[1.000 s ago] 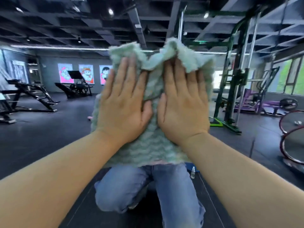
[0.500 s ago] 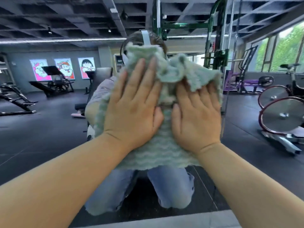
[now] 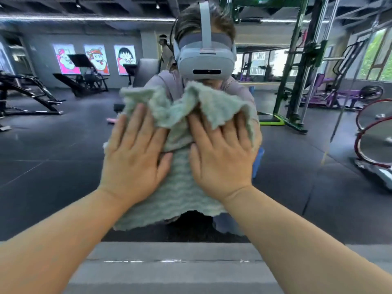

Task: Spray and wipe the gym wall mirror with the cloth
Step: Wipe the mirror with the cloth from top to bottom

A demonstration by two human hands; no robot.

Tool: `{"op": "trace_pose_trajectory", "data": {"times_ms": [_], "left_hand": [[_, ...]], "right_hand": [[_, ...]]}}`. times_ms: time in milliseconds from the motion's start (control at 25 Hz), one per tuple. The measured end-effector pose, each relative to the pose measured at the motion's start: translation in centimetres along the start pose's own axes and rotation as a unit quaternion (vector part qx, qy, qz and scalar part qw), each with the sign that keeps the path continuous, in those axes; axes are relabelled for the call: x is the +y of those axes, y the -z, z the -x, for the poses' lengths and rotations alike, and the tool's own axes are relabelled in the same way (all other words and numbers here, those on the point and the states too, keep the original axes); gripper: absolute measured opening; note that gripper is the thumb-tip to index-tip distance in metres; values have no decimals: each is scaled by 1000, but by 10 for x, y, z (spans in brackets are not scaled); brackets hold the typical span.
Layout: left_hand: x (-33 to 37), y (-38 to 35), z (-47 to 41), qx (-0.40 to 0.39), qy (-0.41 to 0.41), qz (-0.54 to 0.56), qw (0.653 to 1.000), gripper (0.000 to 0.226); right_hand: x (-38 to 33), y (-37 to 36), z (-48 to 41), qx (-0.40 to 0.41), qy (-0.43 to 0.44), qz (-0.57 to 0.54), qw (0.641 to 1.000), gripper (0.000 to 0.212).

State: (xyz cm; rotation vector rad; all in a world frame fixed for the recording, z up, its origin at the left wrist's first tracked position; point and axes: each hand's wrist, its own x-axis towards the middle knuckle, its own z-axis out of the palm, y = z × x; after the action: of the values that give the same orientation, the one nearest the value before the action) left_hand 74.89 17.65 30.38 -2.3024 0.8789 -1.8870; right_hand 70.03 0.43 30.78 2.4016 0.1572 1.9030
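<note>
A pale green fluffy cloth point(image 3: 180, 194) is spread flat against the wall mirror point(image 3: 63, 166), low down near the mirror's bottom edge. My left hand point(image 3: 135, 158) presses on the cloth's left half with straight fingers. My right hand point(image 3: 220, 153) presses on its right half, fingers spread, and the cloth's top edge bunches up above the fingertips. The mirror reflects a kneeling person with a grey headset right behind the cloth. No spray bottle shows in this view.
A grey ledge point(image 3: 174, 266) runs along the foot of the mirror. Reflected in the glass are a green cable rack point(image 3: 297, 81), black benches point(image 3: 31, 98), weight plates point(image 3: 375, 132) at right, and dark rubber flooring.
Both hands have slid the cloth downward on the mirror, toward its bottom edge. The view dropped with them, and the ledge and the reflected headset came into sight.
</note>
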Motion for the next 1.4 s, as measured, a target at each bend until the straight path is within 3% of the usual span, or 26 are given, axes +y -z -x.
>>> {"op": "trace_pose_trajectory", "data": {"times_ms": [120, 240, 480, 640, 720, 800, 920, 1000, 1120, 1240, 1400], "left_hand": [[-4, -5, 37, -54, 95, 0, 994, 65], [36, -12, 19, -15, 125, 33, 991, 64], [135, -26, -3, 35, -56, 91, 994, 53], [181, -37, 25, 5, -184, 118, 976, 55], [173, -38, 35, -9, -196, 113, 974, 53], [141, -36, 55, -37, -170, 105, 979, 48], [82, -32, 113, -64, -149, 78, 984, 35], [57, -31, 144, -89, -136, 72, 984, 28], [67, -36, 169, -95, -95, 109, 985, 25], [92, -39, 196, -111, -137, 180, 968, 28], [101, -36, 202, -131, -128, 223, 958, 40]], "right_hand": [[-29, -11, 29, -25, 86, -32, 995, 50], [-3, -6, 39, -36, 103, -45, 993, 47], [106, 38, 113, -104, -49, 53, 992, 47], [100, 32, 166, -147, -185, 33, 971, 53], [85, 28, 167, -153, -217, 6, 964, 56], [67, 25, 162, -152, -165, -23, 974, 53], [24, 11, 166, -137, -18, -83, 987, 42], [-6, -2, 167, -115, 19, -116, 986, 36], [-11, -11, 174, -106, 29, -154, 982, 25], [7, 4, 224, -180, 37, -167, 969, 20], [12, 4, 270, -257, -82, -214, 939, 28]]}}
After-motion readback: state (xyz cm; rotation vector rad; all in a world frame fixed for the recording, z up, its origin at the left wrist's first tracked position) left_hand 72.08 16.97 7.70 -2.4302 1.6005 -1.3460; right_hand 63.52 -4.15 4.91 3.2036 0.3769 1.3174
